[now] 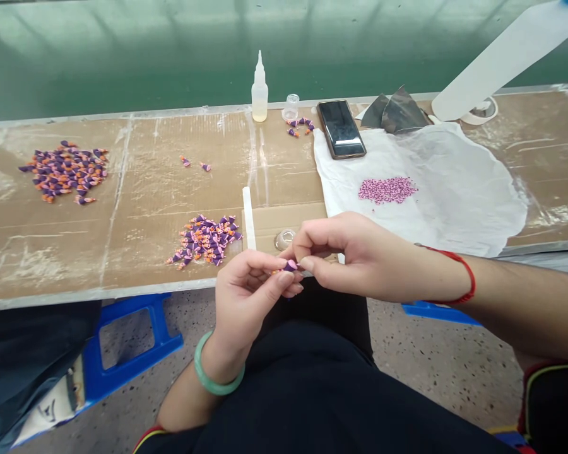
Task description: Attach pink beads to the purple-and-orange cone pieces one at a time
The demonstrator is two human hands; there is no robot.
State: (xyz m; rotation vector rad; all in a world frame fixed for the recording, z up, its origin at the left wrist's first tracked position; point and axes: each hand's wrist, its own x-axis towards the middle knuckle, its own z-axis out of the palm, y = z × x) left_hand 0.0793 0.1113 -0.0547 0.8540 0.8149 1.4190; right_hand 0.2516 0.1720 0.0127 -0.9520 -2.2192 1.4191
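Just past the table's near edge, my left hand (248, 293) pinches a small purple, pink and orange figurine (290, 265) between thumb and fingertips. Its pink end points toward my right hand (360, 255), whose thumb and forefinger are closed right beside it. Whatever sits in that right pinch is too small to make out. Left of my hands lies a pile of similar figurines (211, 239). Behind my fingers is a small clear dish (284, 239) on a cardboard piece, with a white strip (248, 217) beside it. Tiny pink pieces (388, 189) are heaped on a white cloth (473, 183) to the right.
A second figurine pile (66, 171) lies at the far left. Along the back stand a dropper bottle (260, 91) and a clear cap (291, 107). A phone (341, 129), dark sheets (400, 112), a tape roll (481, 112) and a long white object (506, 60) are at right.
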